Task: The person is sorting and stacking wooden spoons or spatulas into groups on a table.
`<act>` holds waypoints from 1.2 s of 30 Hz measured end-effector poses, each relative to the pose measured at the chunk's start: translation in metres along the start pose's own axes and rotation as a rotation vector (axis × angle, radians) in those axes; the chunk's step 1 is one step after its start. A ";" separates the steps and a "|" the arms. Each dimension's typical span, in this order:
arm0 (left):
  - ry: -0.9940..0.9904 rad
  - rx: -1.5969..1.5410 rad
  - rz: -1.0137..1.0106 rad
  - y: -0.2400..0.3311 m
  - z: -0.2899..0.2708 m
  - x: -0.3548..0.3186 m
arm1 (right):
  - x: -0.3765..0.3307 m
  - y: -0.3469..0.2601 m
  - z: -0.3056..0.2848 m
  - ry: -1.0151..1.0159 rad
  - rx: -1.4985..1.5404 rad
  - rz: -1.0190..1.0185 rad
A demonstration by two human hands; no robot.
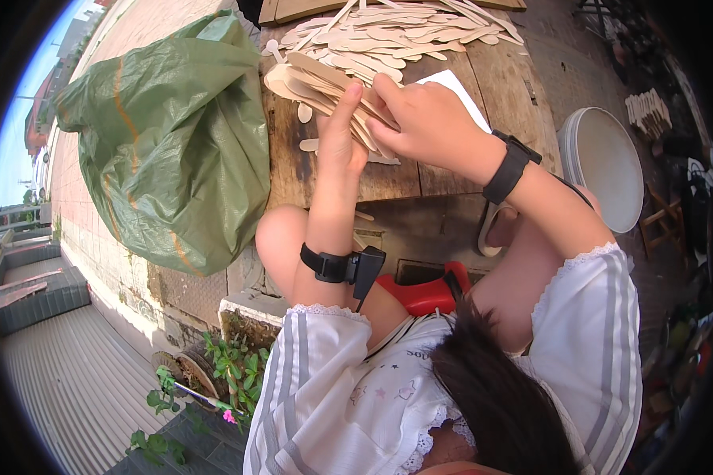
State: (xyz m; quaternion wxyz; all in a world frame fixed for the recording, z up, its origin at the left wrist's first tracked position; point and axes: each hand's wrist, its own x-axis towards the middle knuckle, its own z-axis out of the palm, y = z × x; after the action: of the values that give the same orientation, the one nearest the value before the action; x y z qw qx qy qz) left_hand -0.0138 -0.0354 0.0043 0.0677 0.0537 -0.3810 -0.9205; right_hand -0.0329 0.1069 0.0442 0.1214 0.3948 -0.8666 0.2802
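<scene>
A bundle of flat wooden spoons [313, 83] is held above the near part of the wooden table [293, 178]. My left hand [342, 131] is closed round the bundle, its thumb up along the side. My right hand [424, 115] grips the nearer end of the same bundle with bent fingers; its fingertips are partly hidden. Beyond my hands, a loose heap of wooden spoons [404, 36] covers the far part of the table. A few single spoons lie by the table's left edge. Something white and flat, like a sheet of paper [461, 89], lies behind my right hand.
A large green woven sack [174, 150] stands against the table's left side. To the right is a round white bucket [606, 170], with a cluster of pale wooden pieces [648, 112] beyond it. A red object [428, 294] is between my legs. Leafy plants [242, 368] grow at lower left.
</scene>
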 end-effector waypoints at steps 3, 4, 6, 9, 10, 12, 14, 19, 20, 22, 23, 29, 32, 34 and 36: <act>0.048 -0.066 -0.045 0.004 0.001 -0.001 | 0.008 -0.004 -0.014 -0.136 0.236 0.297; 0.043 -0.068 -0.046 0.003 0.004 -0.001 | 0.006 0.000 -0.012 -0.134 0.232 0.299; -0.001 -0.036 -0.069 0.001 0.005 0.000 | 0.003 0.015 -0.001 -0.040 0.279 0.241; -0.006 0.014 -0.037 0.001 -0.004 0.002 | 0.007 0.019 0.003 -0.088 0.547 0.354; -0.008 0.012 -0.040 0.000 -0.004 0.003 | 0.008 0.025 0.002 -0.087 0.544 0.357; -0.011 -0.014 -0.073 0.000 -0.004 0.005 | 0.011 0.038 -0.002 -0.215 0.756 0.326; 0.022 -0.065 -0.071 0.001 -0.007 0.006 | 0.015 0.037 -0.014 -0.227 0.753 0.327; -0.124 -0.413 -0.106 0.003 -0.008 0.006 | 0.024 0.048 -0.057 -0.137 0.822 0.302; -0.124 -0.413 -0.104 0.003 -0.009 0.006 | 0.027 0.052 -0.067 -0.085 0.824 0.291; -0.259 -0.446 -0.134 0.003 -0.010 0.006 | 0.029 0.058 -0.091 -0.078 0.908 0.385; -0.259 -0.451 -0.142 0.002 -0.010 0.005 | 0.031 0.061 -0.095 -0.031 0.967 0.339; -0.254 -0.362 -0.246 -0.001 -0.005 0.000 | 0.028 0.073 -0.112 -0.093 1.082 0.193; -0.274 -0.281 -0.378 0.004 0.000 -0.010 | 0.029 0.055 -0.119 -0.390 1.077 0.210; -0.375 -0.189 -0.448 0.000 0.003 -0.011 | 0.027 0.052 -0.108 -0.564 0.725 0.196; -0.426 -0.077 -0.496 -0.001 0.008 -0.015 | 0.026 0.047 -0.101 -0.572 0.686 0.185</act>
State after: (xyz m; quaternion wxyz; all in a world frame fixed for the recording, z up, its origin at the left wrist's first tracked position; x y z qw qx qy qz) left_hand 0.0001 -0.0265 0.0096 -0.2377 -0.0516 -0.3267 -0.9133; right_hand -0.0867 0.1747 0.1190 -0.2862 0.3945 -0.7541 0.4402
